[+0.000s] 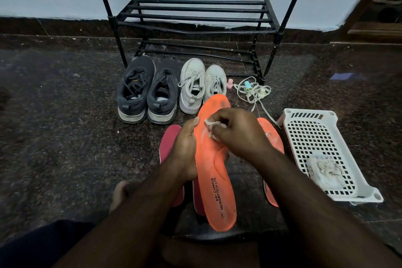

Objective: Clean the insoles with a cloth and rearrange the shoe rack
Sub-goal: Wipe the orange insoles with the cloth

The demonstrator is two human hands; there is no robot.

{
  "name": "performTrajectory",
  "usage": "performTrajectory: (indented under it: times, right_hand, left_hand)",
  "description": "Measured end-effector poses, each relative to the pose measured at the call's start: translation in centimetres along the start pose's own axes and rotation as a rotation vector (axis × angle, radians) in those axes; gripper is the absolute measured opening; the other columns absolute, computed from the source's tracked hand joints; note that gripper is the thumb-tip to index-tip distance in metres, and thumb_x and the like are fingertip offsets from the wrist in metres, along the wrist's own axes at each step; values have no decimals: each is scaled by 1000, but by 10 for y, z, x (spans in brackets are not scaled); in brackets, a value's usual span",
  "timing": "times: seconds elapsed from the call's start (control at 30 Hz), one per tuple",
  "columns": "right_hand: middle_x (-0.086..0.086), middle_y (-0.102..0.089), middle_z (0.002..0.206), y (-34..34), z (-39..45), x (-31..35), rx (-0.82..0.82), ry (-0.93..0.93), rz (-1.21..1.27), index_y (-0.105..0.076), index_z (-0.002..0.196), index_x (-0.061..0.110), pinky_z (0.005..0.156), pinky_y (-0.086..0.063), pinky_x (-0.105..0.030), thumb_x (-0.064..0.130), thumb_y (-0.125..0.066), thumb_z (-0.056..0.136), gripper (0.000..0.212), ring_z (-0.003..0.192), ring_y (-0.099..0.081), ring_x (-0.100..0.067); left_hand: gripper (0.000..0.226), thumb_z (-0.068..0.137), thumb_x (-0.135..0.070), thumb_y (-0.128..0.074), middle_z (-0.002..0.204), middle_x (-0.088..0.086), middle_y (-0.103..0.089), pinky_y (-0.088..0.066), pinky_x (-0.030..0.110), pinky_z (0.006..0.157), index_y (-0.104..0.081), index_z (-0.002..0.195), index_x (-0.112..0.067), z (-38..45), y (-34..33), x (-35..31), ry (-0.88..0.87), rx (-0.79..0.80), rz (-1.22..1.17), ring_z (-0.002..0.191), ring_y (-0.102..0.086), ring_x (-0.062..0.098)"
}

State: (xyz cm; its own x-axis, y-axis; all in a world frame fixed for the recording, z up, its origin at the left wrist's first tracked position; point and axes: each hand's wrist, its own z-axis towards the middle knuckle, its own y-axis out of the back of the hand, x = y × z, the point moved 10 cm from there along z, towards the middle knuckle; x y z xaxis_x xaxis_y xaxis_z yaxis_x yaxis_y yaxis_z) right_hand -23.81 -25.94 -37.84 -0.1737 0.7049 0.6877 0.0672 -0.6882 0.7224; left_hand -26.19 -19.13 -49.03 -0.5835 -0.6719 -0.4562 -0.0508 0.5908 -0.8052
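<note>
The right hand (237, 135) was clenched around a small white cloth (214, 127), pressing it against the upper half of an orange insole (214, 172). The left hand (185, 152) grasped that insole by its edge at nine o'clock, thumb on the rim, apparently to brace it against the rubbing. The insole was held tilted with its toe toward twelve o'clock, printed heel nearest the person, so the dirty forefoot faced the cloth.

A second orange insole (272, 137) lay on the floor at three o'clock of the hands, partly hidden by the right forearm. Two red insoles (168, 143) lay at eight o'clock, under the left wrist, probably waiting their turn.

A white basket (315, 128) stood at four o'clock holding another cloth (325, 169), within easy reach. At twelve o'clock, dark shoes (148, 89) and white shoes (202, 85) stood in pairs before the black shoe rack (195, 16), whose visible shelves were bare. Loose laces (252, 91) lay at one o'clock.
</note>
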Motion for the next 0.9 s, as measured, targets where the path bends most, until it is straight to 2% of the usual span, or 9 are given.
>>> performTrajectory:
  times: [0.07, 0.13, 0.2, 0.3, 0.43, 0.6, 0.7, 0.8, 0.9]
  right_hand:
    - [4, -74, 86, 20, 3, -7, -142, -29, 24, -74, 96, 18, 77, -54, -32, 11, -63, 82, 19, 80, -68, -12]
    - [1, -74, 93, 28, 5, -11, -202, -60, -1, -73, 102, 17, 83, -54, -36, 12, -62, 82, 23, 87, -68, -16]
    - [-1, -74, 97, 21, 5, -10, -171, -71, -39, -73, 105, 17, 86, -53, -37, 16, -63, 83, 24, 91, -68, -19]
    - [0, -75, 97, 7, 3, -4, -88, -58, -89, -74, 102, 17, 84, -52, -32, 19, -63, 84, 21, 92, -68, -19]
    - [2, -74, 81, -7, -1, 0, 63, -67, -64, -75, 92, 20, 66, -47, -24, 19, -65, 82, 13, 75, -67, -12]
    - [2, -74, 92, 19, 4, -6, -156, -71, -32, -74, 99, 18, 80, -52, -31, 16, -63, 82, 21, 87, -68, -17]
    - [-1, -74, 96, -1, 0, 0, -42, -60, -65, -73, 102, 17, 83, -52, -32, 17, -61, 86, 20, 92, -68, -19]
    - [-1, -74, 90, -25, -8, 12, 108, -19, -81, -72, 98, 18, 72, -46, -27, 15, -60, 86, 17, 87, -67, -19]
    - [0, -73, 87, -13, -4, 12, 24, -16, -74, -73, 93, 17, 66, -41, -24, 12, -59, 83, 18, 83, -66, -19]
  left_hand:
    - [59, 97, -50, -29, 113, 15, -66, -50, 44, 76, -64, 126, -13, 2, -1, 1, -1, 23, 20, 94, -62, 32]
    - [57, 96, -51, -30, 112, 13, -69, -51, 44, 73, -68, 121, -16, 2, -4, 4, 17, 38, 34, 92, -63, 31]
    - [57, 97, -53, -33, 108, 13, -69, -52, 41, 71, -74, 114, -17, 0, -9, 6, 30, 50, 38, 90, -63, 30]
    - [64, 98, -65, -33, 99, 13, -67, -54, 37, 65, -67, 120, -16, 1, -11, 7, 26, 18, 92, 79, -65, 27]
    - [66, 92, -69, -44, 106, 14, -65, -47, 40, 87, -66, 117, -13, 2, -11, 4, 12, 11, 86, 97, -60, 28]
    - [80, 90, -77, -27, 115, 12, -67, -47, 46, 80, -75, 114, -18, 5, -4, 4, 12, 21, 77, 100, -61, 30]
    - [85, 91, -77, -24, 121, 18, -62, -40, 48, 97, -77, 109, -14, 4, 0, 9, 38, -39, 49, 109, -55, 34]
    - [84, 91, -76, -26, 110, 21, -66, -42, 45, 103, -70, 109, -6, 3, 2, 1, 38, -67, 33, 103, -63, 33]
    - [84, 93, -75, -25, 110, 20, -69, -40, 46, 104, -69, 114, -6, 0, -2, -4, 17, -65, 13, 105, -62, 33]
